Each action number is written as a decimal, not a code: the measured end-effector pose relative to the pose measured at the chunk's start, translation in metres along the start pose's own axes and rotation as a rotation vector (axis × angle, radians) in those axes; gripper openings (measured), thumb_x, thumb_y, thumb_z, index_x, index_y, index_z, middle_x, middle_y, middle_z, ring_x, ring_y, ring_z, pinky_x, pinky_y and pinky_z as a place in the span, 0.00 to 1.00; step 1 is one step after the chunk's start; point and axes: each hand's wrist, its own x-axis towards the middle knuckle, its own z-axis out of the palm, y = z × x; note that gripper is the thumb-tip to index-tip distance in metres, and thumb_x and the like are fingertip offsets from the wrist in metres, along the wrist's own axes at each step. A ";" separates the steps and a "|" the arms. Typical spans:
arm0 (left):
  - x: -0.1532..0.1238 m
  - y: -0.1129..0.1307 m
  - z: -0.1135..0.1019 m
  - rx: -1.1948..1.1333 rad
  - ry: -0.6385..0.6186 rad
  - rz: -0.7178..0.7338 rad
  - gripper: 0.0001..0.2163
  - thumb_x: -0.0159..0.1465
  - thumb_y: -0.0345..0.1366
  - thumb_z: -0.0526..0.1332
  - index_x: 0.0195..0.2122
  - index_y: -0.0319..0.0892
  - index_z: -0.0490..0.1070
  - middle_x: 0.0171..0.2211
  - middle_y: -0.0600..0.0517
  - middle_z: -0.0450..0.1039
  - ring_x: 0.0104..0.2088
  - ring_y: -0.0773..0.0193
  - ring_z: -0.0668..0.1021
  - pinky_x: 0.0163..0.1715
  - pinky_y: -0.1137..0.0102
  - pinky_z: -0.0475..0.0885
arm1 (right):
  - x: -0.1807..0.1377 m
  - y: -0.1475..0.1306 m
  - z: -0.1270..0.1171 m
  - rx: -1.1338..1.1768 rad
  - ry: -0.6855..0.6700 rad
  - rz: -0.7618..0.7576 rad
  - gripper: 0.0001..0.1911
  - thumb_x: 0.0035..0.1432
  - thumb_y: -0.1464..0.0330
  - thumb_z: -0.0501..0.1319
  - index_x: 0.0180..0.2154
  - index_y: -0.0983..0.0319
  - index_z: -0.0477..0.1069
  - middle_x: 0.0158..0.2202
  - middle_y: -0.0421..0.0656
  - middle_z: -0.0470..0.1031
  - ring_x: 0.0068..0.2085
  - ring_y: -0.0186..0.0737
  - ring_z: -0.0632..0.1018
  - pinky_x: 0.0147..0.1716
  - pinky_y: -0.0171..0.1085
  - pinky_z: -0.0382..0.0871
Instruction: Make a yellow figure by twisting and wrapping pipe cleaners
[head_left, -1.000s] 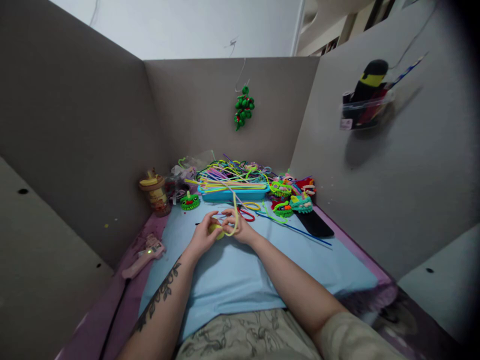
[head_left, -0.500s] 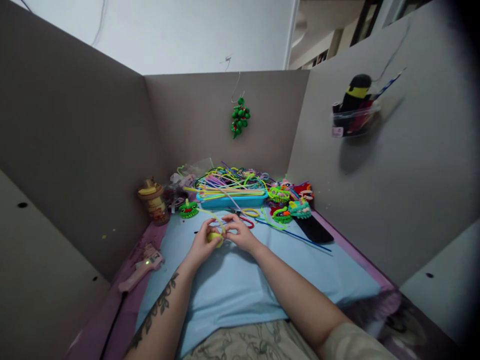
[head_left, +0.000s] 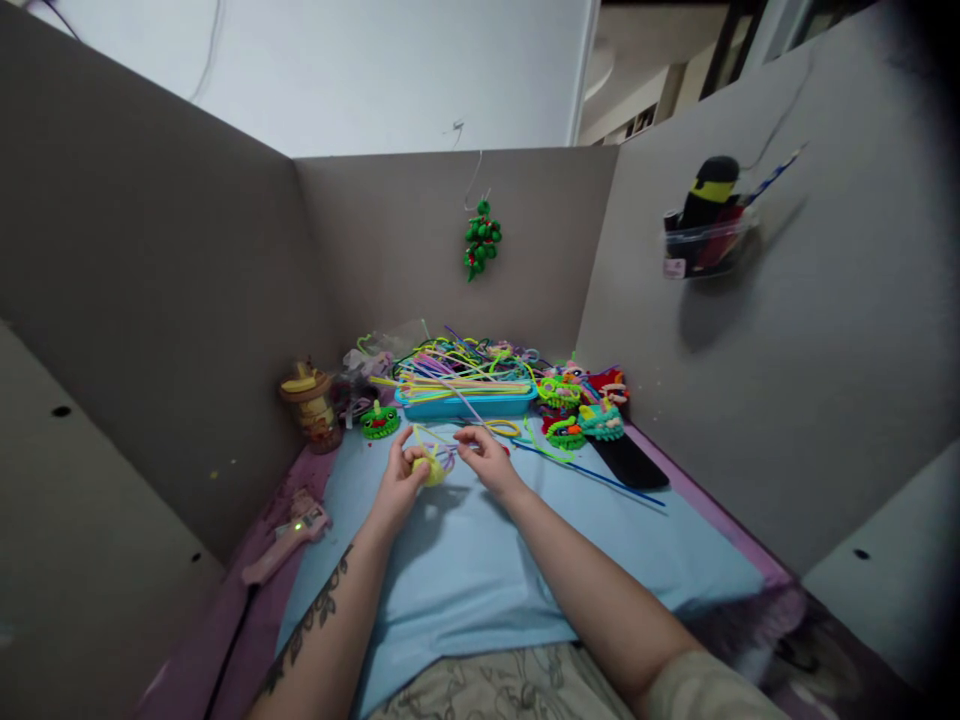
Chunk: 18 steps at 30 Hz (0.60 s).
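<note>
Grey partition boards (head_left: 150, 290), three counted, enclosing desk (head_left: 296, 490) on left, back and right. Pale blue cloth (head_left: 480, 560), one, spread across desk middle. Teal tray (head_left: 465, 403), one, at back edge of cloth, heaped with pipe cleaners (head_left: 457, 365) in many colours; count not readable. Clear holder (head_left: 705, 245), one, fixed on right board with dark items inside. Black flat object (head_left: 626, 460), one, on cloth at right. Pink glue gun (head_left: 289, 530), one, on desk at left, green light showing. Small jar (head_left: 311, 405), one, at back left. Green bead cluster (head_left: 482, 238), one, hanging on back board. Finished fuzzy pieces: one green (head_left: 380, 420) left of tray, several clustered (head_left: 581, 410) right of tray, number unclear.

Two hands above cloth, near tray. Left hand (head_left: 397, 480): fingers closed around small yellow ball (head_left: 433, 468). Right hand (head_left: 487, 460): fingers pinched on thin lilac pipe cleaner (head_left: 448, 452), strand running to ball. Hands just apart.
</note>
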 end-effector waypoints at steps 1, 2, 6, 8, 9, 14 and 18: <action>0.000 0.001 0.000 -0.020 0.005 -0.010 0.35 0.51 0.39 0.66 0.58 0.46 0.49 0.32 0.54 0.67 0.31 0.67 0.72 0.32 0.72 0.68 | 0.000 0.000 0.001 0.040 -0.031 0.032 0.14 0.51 0.61 0.61 0.40 0.59 0.70 0.42 0.43 0.70 0.42 0.39 0.71 0.38 0.36 0.65; 0.000 0.003 0.001 -0.023 0.003 -0.023 0.36 0.51 0.38 0.66 0.58 0.46 0.49 0.32 0.54 0.67 0.32 0.67 0.72 0.33 0.72 0.68 | 0.000 0.000 0.002 0.088 -0.074 0.066 0.16 0.50 0.60 0.62 0.40 0.59 0.70 0.40 0.43 0.71 0.41 0.39 0.71 0.38 0.36 0.65; -0.002 0.005 0.004 0.107 0.001 -0.053 0.35 0.52 0.35 0.65 0.59 0.46 0.48 0.31 0.55 0.69 0.32 0.67 0.73 0.36 0.71 0.69 | -0.003 -0.004 0.010 0.258 -0.231 0.182 0.16 0.47 0.57 0.64 0.31 0.62 0.70 0.28 0.38 0.70 0.29 0.33 0.70 0.31 0.33 0.62; -0.002 0.004 0.004 0.197 0.032 -0.022 0.34 0.51 0.34 0.65 0.57 0.46 0.50 0.31 0.54 0.69 0.34 0.66 0.74 0.36 0.70 0.70 | -0.005 -0.006 0.013 0.264 -0.233 0.217 0.16 0.44 0.57 0.66 0.27 0.63 0.68 0.22 0.36 0.67 0.25 0.30 0.66 0.27 0.31 0.58; -0.001 0.004 0.004 0.235 0.048 -0.003 0.33 0.50 0.33 0.65 0.56 0.45 0.52 0.32 0.54 0.69 0.35 0.65 0.74 0.36 0.70 0.71 | -0.006 -0.007 0.014 0.255 -0.226 0.228 0.17 0.43 0.57 0.67 0.26 0.64 0.68 0.21 0.35 0.65 0.23 0.29 0.65 0.26 0.31 0.56; 0.000 0.001 0.002 0.380 0.076 0.052 0.16 0.50 0.34 0.65 0.40 0.41 0.66 0.34 0.50 0.71 0.37 0.62 0.75 0.36 0.68 0.72 | -0.009 -0.012 0.015 0.266 -0.266 0.238 0.16 0.44 0.58 0.66 0.29 0.65 0.71 0.22 0.36 0.67 0.24 0.29 0.65 0.27 0.31 0.56; -0.001 0.006 0.004 0.372 0.052 0.012 0.11 0.51 0.37 0.64 0.35 0.39 0.71 0.36 0.48 0.73 0.39 0.60 0.75 0.40 0.66 0.71 | -0.010 -0.014 0.017 0.201 -0.215 0.231 0.15 0.45 0.59 0.65 0.26 0.65 0.69 0.20 0.35 0.64 0.22 0.28 0.62 0.24 0.30 0.53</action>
